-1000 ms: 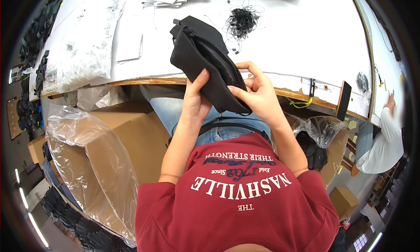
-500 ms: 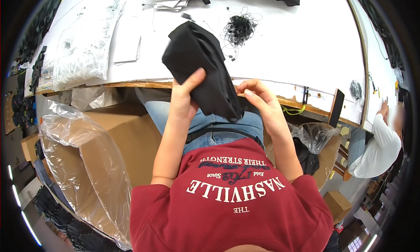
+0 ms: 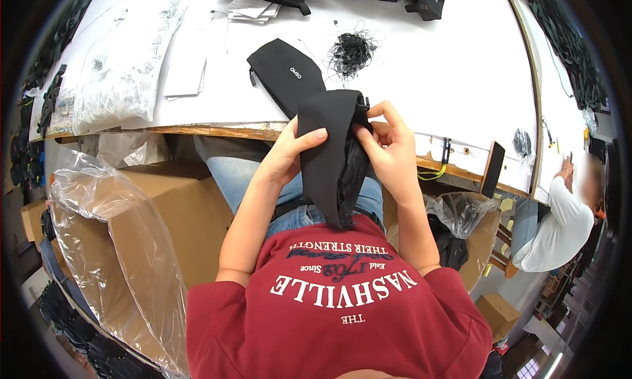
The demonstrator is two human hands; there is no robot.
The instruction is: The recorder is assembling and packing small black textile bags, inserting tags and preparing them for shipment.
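A long black fabric pouch (image 3: 316,115) runs from the white table (image 3: 447,69) down over its front edge to my lap. My left hand (image 3: 293,152) grips its left side, thumb laid across the front. My right hand (image 3: 388,148) pinches the right edge near a small black buckle, fingers curled into the fabric. The pouch's far end lies flat on the table; the near end hangs between my forearms.
A tangle of thin black cords (image 3: 350,50) lies beyond the pouch. Clear plastic bags (image 3: 118,76) and white papers (image 3: 187,66) sit at left. A lined cardboard box (image 3: 138,214) stands at my left, a bin with a bag (image 3: 461,221) at right. Another person (image 3: 559,214) sits far right.
The pouch has been stretched out: its far end now lies on the table instead of being held up, and both hands have dropped lower toward my lap.
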